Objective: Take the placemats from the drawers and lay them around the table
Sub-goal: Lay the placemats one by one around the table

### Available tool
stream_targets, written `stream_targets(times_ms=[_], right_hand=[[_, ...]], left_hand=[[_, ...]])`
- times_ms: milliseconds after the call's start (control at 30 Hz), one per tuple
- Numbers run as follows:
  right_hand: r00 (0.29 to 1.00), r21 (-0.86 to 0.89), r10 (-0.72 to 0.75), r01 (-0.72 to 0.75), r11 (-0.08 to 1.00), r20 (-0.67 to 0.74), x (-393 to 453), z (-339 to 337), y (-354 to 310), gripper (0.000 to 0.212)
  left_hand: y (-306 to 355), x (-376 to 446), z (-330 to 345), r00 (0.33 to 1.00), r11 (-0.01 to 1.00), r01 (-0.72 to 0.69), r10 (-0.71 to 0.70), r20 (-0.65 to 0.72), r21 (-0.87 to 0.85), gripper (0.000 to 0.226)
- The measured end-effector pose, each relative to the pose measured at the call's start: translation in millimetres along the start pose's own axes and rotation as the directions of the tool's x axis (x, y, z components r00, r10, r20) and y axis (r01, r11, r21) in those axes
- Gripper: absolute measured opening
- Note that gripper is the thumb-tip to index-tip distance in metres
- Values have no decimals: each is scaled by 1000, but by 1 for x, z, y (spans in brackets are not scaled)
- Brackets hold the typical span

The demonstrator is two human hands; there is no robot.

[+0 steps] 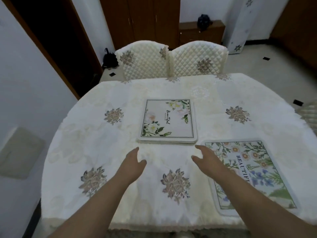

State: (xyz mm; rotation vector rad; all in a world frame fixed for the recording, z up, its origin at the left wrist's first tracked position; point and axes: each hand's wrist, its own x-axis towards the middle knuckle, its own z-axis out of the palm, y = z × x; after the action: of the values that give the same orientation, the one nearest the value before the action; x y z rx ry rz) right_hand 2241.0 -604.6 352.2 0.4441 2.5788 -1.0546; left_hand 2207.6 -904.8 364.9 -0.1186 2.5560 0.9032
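Both hands' grip apart: left hand (133, 160), right hand (208, 158) above bench (85, 134), near placemat stack (168, 121); daisy placemat (257, 170) probably flat.

1. Single placemat (257, 170), near right: right forearm (248, 194) covers its near-left part; the printed word is cut short behind the arm.
2. Stack of placemats (168, 121), table centre: only the top mat's face shows; number of mats beneath cannot be told.
3. Chair (308, 115), right: cut off by the picture's edge.
4. Dark object (203, 21) on the far cabinet: too blurred to identify.
5. Both forearms: cut off at the near edge.
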Motion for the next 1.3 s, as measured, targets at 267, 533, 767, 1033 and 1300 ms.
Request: stream_targets(times_ms=[267, 533, 767, 1033, 1300], right_hand=[[976, 173, 191, -172, 970, -101, 57, -10, -16, 63], [946, 363, 321, -288, 886, -33, 130, -13, -21, 72], [924, 356, 369, -313, 881, -99, 165, -1, -14, 81], [952, 360, 192, -96, 928, -240, 172, -8, -3, 66], [932, 55, 229, -223, 973, -281, 180, -17, 18, 61]], left_hand=[[8, 80, -22, 997, 957, 69, -60, 39, -283, 68], [15, 144, -13, 980, 913, 196, -189, 56, -359, 80], [18, 177, -9, 960, 869, 273, -275, 55, -414, 52], [35, 188, 7, 992, 926, 67, -102, -76, -371, 45], [56, 194, 30, 995, 984, 3, -20, -97, -175, 57]])
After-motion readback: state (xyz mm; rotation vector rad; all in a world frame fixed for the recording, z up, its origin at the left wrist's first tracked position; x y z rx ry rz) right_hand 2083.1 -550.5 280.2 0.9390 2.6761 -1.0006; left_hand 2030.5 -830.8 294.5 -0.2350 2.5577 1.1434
